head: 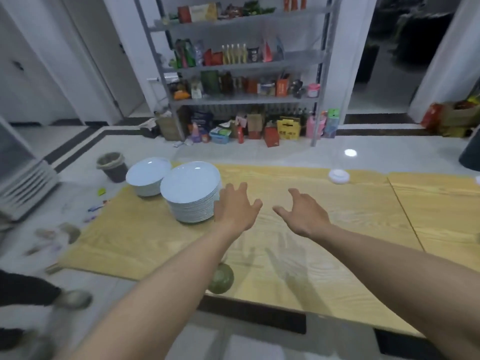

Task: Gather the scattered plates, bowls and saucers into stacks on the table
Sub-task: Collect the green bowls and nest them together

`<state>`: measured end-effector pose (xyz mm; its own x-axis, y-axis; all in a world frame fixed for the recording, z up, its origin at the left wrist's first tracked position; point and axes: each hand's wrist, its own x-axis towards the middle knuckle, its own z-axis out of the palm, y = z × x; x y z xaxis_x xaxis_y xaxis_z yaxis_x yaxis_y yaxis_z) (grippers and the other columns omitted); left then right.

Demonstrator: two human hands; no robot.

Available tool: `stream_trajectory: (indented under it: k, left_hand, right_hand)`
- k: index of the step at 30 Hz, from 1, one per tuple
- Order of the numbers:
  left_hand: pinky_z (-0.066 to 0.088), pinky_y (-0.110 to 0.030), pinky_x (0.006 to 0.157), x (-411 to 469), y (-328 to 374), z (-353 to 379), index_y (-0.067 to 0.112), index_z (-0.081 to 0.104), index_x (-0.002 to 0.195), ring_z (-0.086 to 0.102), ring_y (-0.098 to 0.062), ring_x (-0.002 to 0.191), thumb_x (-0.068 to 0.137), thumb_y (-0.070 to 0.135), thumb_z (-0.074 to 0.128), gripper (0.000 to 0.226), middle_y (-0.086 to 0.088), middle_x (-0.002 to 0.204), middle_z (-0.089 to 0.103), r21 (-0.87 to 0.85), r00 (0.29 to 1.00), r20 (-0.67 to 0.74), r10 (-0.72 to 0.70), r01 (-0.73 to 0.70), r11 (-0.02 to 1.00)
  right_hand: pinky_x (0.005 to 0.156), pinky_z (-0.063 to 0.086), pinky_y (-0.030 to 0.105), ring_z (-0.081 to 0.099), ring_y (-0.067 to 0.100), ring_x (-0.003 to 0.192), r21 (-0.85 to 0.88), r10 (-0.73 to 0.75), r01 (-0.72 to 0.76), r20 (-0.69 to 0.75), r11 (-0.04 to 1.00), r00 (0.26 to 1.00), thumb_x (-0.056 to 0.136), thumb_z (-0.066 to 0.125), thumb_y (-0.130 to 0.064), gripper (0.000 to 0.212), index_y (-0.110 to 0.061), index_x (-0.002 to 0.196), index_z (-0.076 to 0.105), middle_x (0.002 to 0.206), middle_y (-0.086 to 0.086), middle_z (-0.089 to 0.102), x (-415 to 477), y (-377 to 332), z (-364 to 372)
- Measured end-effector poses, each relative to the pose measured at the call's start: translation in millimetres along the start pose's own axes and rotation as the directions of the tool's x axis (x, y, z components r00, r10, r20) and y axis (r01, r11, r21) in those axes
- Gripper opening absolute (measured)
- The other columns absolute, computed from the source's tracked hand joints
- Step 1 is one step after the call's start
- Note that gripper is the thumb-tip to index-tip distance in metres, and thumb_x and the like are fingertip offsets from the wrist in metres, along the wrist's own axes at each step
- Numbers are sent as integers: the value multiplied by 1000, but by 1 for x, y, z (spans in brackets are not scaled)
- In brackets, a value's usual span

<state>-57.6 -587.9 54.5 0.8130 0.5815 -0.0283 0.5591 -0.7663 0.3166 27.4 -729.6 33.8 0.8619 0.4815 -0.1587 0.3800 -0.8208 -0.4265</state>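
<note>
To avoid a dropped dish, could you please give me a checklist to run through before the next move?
1. Both hands free: ok. The left hand and right hand are open and hold nothing.
2. Tall plate stack upright: ok. It stands beside the left hand.
3. Second stack fully on the table: cannot tell. It sits at the far left corner.
4. All dishes gathered: not ok. A small white dish sits alone near the far edge.
5. Green round item by the near edge: cannot tell what it is.

We stand in a storeroom-like back room: a metal shelf rack [241, 66] crammed with packaged goods, boxes on the tiled floor [259, 154].
</note>
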Motion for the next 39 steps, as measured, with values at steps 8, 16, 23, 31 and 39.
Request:
stream_trajectory:
  k: [8, 16, 23, 31, 39]
  left_hand:
    - [48, -29, 66, -21, -117, 40, 5, 61, 121, 67, -34, 96, 86, 41, 54, 50, -15, 117, 65, -576, 741, 453, -496, 667, 472]
    - [45, -48, 95, -37, -176, 117, 11, 46, 135, 48, -34, 121, 93, 41, 48, 51, -12, 136, 48, -448, 467, 733, -496, 879, 165]
    - [46, -45, 72, -16, -190, 172, 22, 53, 129, 60, -36, 107, 82, 50, 44, 56, -8, 124, 62, -452, 443, 780, -442, 887, 91]
    - [57, -52, 76, -1, -194, 214, 18, 65, 105, 65, -35, 90, 64, 42, 46, 51, -11, 100, 68, -531, 475, 699, -535, 846, 58]
    - [56, -44, 85, -8, -157, 179, 13, 60, 115, 67, -30, 91, 74, 31, 51, 46, -10, 100, 70, -557, 510, 719, -471, 829, 47]
  right_hand:
    - [83, 52, 44, 62, 29, 96, 490, 291, -515, 462, 704, 838, 90, 62, -43, 58, -5, 132, 50, 125, 13, 56, -6, -50, 96]
    - [86, 46, 43, 52, 29, 118, 502, 315, -659, 607, 560, 730, 92, 63, -36, 59, -7, 139, 43, 142, 12, 46, -18, -72, 181]
    - [65, 38, 29, 48, 24, 100, 515, 298, -654, 610, 554, 734, 91, 62, -36, 49, -7, 131, 57, 119, 7, 56, -13, -79, 215]
    - [48, 45, 19, 61, 15, 71, 533, 302, -693, 642, 486, 705, 94, 60, -25, 23, -6, 107, 65, 97, 9, 69, -9, -84, 229]
    - [73, 60, 38, 69, 29, 85, 611, 427, -697, 554, 374, 715, 84, 67, -30, 26, -9, 97, 67, 99, 14, 71, -4, -69, 229]
